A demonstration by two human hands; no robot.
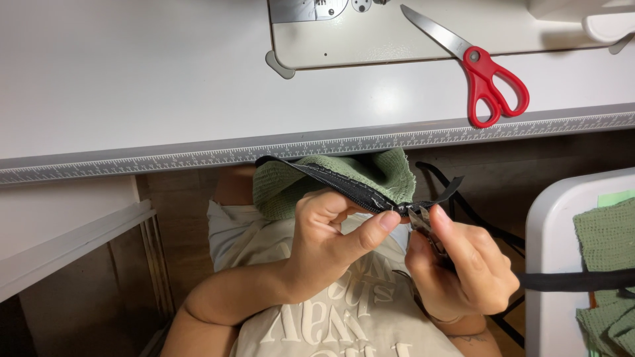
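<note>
My left hand pinches a black zipper sewn along the edge of a green waffle-textured fabric piece, thumb pressed near the zipper's end. My right hand grips small metal snips whose tips touch the zipper's end, where a black tape tail sticks out. Both hands work just below the front edge of the white sewing table, above my lap.
Red-handled scissors lie on the table by the sewing machine base. A ruler strip runs along the table edge. At right a white surface carries more green fabric and a black strap.
</note>
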